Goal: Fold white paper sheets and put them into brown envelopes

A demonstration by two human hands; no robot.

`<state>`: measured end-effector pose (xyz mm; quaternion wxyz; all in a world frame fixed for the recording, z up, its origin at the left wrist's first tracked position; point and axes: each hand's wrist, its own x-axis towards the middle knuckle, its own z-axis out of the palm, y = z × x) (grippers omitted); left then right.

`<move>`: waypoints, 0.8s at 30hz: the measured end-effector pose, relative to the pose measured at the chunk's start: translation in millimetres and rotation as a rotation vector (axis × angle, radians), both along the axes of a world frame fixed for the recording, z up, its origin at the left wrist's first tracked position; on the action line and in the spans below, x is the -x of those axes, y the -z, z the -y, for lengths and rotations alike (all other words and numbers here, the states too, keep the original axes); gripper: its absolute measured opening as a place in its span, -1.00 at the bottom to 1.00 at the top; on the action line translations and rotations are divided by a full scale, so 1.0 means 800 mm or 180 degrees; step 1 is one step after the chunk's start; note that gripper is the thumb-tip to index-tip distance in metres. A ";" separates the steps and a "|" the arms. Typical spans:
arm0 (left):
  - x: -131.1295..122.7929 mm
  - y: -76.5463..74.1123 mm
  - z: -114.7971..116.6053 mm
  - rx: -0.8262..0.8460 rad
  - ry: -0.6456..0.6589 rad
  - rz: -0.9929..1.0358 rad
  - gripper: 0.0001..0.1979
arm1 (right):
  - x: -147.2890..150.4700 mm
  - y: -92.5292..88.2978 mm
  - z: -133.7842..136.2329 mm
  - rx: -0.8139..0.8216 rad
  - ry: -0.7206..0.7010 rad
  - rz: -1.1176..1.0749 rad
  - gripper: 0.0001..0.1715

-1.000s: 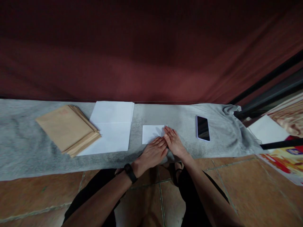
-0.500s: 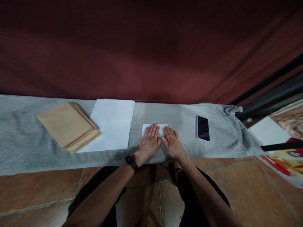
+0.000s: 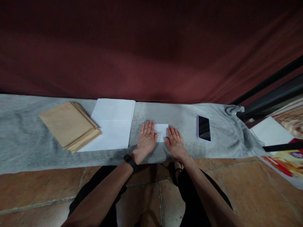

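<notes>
Lying before you: a small white paper (image 3: pixel 161 132), flat on the gray cloth (image 3: pixel 165 112), its right part in sight and its left part under your left hand (image 3: pixel 146 138).
Left fingers: straight, close together and pointing away from you, pressed palm down on the paper; they clasp nothing, and your thumb stands a little apart, over the white.
Right fingers: extended and released too, on your right hand (image 3: pixel 175 142), which lies palm down along the right edge of the small white paper, thumb toward its near right corner; you cannot tell here how firmly it bears down.
Left wrist: a dark band (image 3: pixel 130 160) around it.
White sheets (image 3: pixel 113 126): larger, stacked to the left of your left hand, apart from it, a crease running across the top one.
Brown envelopes (image 3: pixel 67 124): piled aslant, overlapping the left side of those sheets, a faint red mark on the uppermost.
Phone (image 3: pixel 204 128): face up with a dark screen and a pale purple case, to the right of your right hand and apart from it.
Backdrop: dark red fabric (image 3: pixel 146 75) beyond the cloth.
Floor: brown tiles (image 3: pixel 255 181) beneath you.
</notes>
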<state>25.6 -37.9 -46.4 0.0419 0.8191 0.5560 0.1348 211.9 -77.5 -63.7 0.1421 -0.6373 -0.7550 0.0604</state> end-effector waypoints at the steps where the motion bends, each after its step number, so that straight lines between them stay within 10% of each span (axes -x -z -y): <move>1: -0.005 -0.001 0.002 -0.0012 0.0180 0.0015 -0.40 | -0.001 0.000 0.000 -0.0006 0.0017 0.0039 -0.32; 7: -0.032 0.004 0.015 -0.0035 0.0911 -0.0067 -0.43 | -0.004 -0.001 0.003 -0.0027 0.0059 0.0225 -0.36; 24: 0.008 0.007 0.011 -0.0088 0.0629 -0.0230 -0.45 | -0.018 0.003 0.001 0.0025 0.0044 0.0162 -0.38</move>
